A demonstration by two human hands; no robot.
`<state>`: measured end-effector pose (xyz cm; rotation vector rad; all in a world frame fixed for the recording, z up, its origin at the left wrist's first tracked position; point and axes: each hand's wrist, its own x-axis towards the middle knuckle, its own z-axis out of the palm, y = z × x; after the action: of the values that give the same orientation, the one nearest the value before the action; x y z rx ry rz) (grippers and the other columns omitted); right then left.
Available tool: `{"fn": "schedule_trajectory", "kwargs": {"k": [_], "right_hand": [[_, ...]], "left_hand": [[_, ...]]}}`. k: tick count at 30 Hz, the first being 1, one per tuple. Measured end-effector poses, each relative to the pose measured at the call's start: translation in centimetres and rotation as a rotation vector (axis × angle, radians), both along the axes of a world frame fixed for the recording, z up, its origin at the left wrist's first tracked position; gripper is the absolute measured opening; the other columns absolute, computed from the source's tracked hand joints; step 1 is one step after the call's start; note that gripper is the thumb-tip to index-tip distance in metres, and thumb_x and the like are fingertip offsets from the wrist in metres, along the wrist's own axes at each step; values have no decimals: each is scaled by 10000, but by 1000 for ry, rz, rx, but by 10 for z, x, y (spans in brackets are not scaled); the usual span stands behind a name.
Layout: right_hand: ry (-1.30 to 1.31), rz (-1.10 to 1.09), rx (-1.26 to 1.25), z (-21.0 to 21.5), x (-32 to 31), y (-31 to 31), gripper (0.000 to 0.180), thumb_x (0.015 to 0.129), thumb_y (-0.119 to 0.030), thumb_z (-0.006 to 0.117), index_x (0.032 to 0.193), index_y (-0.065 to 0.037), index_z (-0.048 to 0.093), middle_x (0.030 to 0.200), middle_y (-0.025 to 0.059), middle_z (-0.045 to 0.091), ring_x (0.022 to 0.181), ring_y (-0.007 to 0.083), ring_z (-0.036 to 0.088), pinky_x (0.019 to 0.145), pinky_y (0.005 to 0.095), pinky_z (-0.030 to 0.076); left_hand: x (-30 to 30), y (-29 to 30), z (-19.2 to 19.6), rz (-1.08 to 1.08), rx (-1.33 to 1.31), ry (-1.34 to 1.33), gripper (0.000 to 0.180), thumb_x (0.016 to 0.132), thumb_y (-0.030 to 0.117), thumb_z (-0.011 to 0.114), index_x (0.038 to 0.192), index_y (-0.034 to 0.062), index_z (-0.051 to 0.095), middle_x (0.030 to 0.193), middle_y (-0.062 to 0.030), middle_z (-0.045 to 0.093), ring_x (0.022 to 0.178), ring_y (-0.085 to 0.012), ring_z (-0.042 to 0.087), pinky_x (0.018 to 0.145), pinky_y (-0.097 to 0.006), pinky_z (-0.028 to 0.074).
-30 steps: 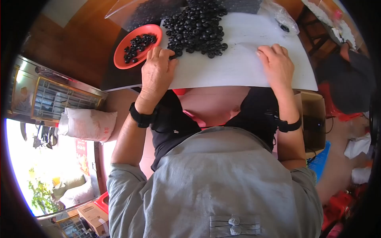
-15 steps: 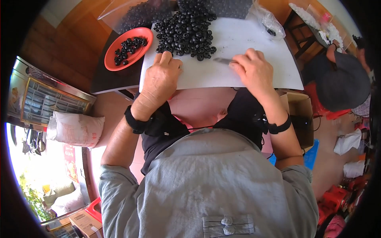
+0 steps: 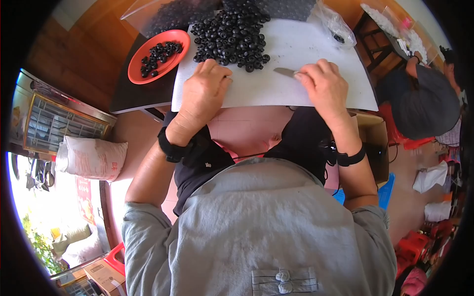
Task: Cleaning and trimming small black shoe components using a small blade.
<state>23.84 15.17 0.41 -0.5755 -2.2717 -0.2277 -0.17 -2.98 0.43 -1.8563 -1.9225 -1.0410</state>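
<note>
My left hand [image 3: 205, 90] is closed with its fingers curled, above the white board [image 3: 256, 93] just in front of a heap of small black ring-like pieces [image 3: 229, 42]. Whatever its fingertips pinch is hidden from this angle. In my right hand [image 3: 326, 89] is a small knife [image 3: 285, 72], its blade pointing left toward the heap; the hand covers the handle. A gap of bare board lies between the two hands. Left of the board, an orange-red plate [image 3: 173, 63] carries several similar black pieces.
Clear plastic bins [image 3: 182, 17] of black pieces stand behind the heap. A clear plastic bag [image 3: 335, 27] lies at the board's far right. Below the right side is a cardboard box [image 3: 373, 143]. Another person [image 3: 419, 101] sits at the right; a white sack [image 3: 94, 158] is at the left.
My right hand has shifted a little to the right with the knife, drawing it slightly farther from my left hand. The left hand has moved slightly right and stays closed.
</note>
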Motion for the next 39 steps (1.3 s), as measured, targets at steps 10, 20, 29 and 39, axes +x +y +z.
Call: {"fn": "schedule_trajectory", "kwargs": {"k": [10,20,29,39], "right_hand": [[51,165,9,-4,-24,-41,128,835,-213,786,864,-151,678,887,37,574,866,274,617,651,377,547],[-29,197,-103,2,-14,-39,154,869,-288,781,868,-155,703,891,45,599,885,277,641,640,410,554],[-11,170,-218,30,6,-14,171,871,-280,776,851,-129,699,854,24,645,833,272,656,654,422,538],[-26,117,-253,24,-3,2,202,865,-295,778,807,-122,690,800,50,661,771,287,661,636,408,546]], "left_hand": [[-2,-6,14,-51,-170,-194,166,852,51,710,1016,64,728,952,-91,630,930,-292,633,772,-415,539],[5,3,8,28,-128,48,229,856,37,715,1083,63,728,967,-100,614,950,-301,633,787,-392,538],[13,6,8,-95,38,-385,176,896,49,730,1070,20,729,891,-54,667,792,-202,641,686,-356,539],[25,8,13,-373,-94,-1319,230,993,20,635,1203,-19,720,876,-37,681,712,-99,591,651,-235,480]]}}
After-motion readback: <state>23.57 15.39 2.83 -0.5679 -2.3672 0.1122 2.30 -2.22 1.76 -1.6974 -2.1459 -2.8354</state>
